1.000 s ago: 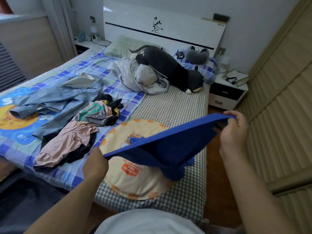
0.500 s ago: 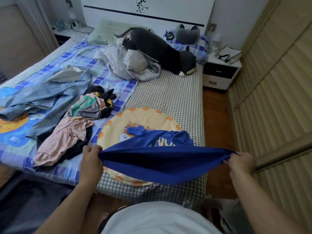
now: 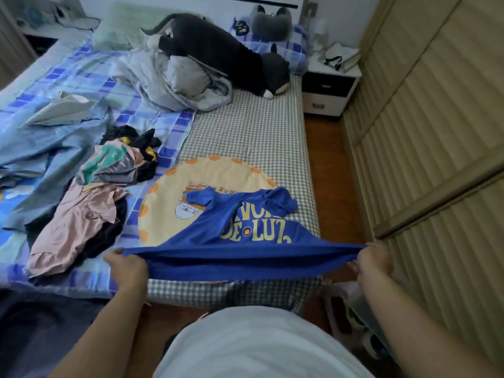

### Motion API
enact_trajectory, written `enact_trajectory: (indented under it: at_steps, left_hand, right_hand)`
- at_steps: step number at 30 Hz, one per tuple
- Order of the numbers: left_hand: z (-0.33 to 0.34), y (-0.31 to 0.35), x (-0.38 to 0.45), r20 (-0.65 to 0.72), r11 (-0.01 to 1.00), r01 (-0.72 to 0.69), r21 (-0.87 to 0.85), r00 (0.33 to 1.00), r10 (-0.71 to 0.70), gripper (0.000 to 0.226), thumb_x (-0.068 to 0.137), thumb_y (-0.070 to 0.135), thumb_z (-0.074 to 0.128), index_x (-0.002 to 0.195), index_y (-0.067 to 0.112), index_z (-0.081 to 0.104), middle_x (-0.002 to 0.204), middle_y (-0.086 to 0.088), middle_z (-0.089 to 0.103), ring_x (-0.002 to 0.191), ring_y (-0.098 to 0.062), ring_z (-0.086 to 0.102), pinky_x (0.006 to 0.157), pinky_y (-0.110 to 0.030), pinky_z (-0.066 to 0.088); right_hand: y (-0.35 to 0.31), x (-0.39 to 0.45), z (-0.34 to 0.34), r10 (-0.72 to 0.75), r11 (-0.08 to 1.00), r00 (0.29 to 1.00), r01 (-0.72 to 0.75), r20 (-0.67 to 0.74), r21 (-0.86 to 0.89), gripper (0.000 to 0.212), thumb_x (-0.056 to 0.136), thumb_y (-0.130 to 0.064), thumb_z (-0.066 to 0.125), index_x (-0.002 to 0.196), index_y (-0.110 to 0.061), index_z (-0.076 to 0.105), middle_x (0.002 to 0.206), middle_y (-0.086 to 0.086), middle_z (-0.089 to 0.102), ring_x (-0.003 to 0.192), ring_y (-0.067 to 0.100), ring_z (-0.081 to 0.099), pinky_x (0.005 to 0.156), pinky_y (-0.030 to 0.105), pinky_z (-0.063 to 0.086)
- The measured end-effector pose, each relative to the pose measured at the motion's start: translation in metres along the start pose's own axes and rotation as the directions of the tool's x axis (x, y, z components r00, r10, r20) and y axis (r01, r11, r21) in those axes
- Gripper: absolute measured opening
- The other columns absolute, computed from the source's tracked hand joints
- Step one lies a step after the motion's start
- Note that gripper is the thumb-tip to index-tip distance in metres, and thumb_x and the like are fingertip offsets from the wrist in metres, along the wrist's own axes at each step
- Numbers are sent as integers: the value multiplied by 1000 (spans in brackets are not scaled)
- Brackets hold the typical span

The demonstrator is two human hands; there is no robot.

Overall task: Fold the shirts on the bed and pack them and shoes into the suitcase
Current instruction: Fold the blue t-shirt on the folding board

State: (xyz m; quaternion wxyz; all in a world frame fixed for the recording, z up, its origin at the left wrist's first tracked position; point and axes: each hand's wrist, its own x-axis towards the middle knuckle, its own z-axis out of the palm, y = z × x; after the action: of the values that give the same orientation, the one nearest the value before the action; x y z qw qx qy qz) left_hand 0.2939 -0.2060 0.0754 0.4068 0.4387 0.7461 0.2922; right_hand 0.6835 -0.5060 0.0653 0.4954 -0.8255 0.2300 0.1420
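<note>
The blue shirt [image 3: 245, 233] is being held taut by its hem over the near edge of the bed [image 3: 245, 137], its upper half with the yellow lettering lying face up on a round cream cushion [image 3: 207, 173], the sleeves and collar bunched at the far end. The left hand [image 3: 128, 266] is being kept clamped on one hem corner and the right hand [image 3: 372, 259] on the other, fingers curled round the cloth, probably so the soft, limp knit is being spread flat before folding. Just to the left, a heap of crumpled shirts [image 3: 90, 203], pink, black and teal, is waiting on the blue checked sheet [image 3: 81, 77]. Farther back, a grey plush toy [image 3: 218, 47] is lying across a rumpled grey blanket [image 3: 169, 83]. No suitcase or shoes are being shown clearly.
</note>
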Motion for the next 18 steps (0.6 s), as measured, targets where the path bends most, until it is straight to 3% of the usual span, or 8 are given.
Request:
enact_trajectory:
  at_steps: [1,3,6,8,11,14,16,18]
  left_hand:
    - [-2,0,9,106,990,-107,88,990,98,21,99,-1,39,117,4,50,107,-23,56,93,-34,53,79,-44,41]
    - [-9,-1,26,423,931,-303,203,885,196,12,99,3,50,106,5,60,95,-20,62,91,-36,62,82,-52,50]
    - [-19,-1,47,730,856,-435,279,675,105,18,86,-7,70,89,11,71,84,-24,67,76,-30,63,74,-45,52]
    - [-25,-4,59,697,805,-461,374,712,84,21,80,-12,71,80,9,69,77,-21,65,64,-26,57,64,-38,47]
    - [-38,-19,81,400,794,-361,489,902,164,18,79,-10,62,81,8,62,87,-23,68,77,-35,60,73,-41,45]
    - [-60,-29,93,137,907,-166,388,983,121,23,85,-7,56,104,3,62,95,-26,65,87,-35,66,76,-37,47]
    - [-71,-39,100,192,945,-132,299,978,75,33,88,-10,49,114,5,63,84,-23,64,56,-9,66,54,-20,50]
    - [-82,-52,106,412,925,-233,301,906,94,47,86,-15,44,118,11,65,84,-20,66,47,-6,61,46,-12,47]
  right_hand:
    - [0,3,-1,21,999,1000,-21,-8,43,39,93,-3,35,116,-20,61,115,20,63,84,37,66,52,37,56]
    - [-3,4,-7,73,990,997,-70,-18,123,41,96,-3,33,124,-15,60,112,22,63,69,32,64,37,27,50]
    - [-1,-5,-22,166,957,986,-161,0,240,43,103,-1,28,140,-6,49,91,17,59,52,25,63,32,21,46]
    - [7,-23,-30,194,947,980,-197,38,252,44,104,1,26,145,-5,44,83,13,55,43,19,63,32,20,46]
    - [31,-56,-29,199,968,974,-212,104,133,41,103,0,29,133,-7,55,89,21,59,42,21,62,31,20,43]
    - [66,-101,-32,225,971,920,-183,321,-154,39,102,6,28,104,-8,63,110,22,61,77,30,67,56,32,55]
    - [98,-120,-45,310,948,882,-261,354,-180,33,100,9,34,96,-8,63,105,19,61,84,33,66,69,38,55]
    - [125,-133,-56,335,941,922,-316,196,-122,21,99,4,46,92,-9,62,98,17,59,78,31,61,62,37,52]
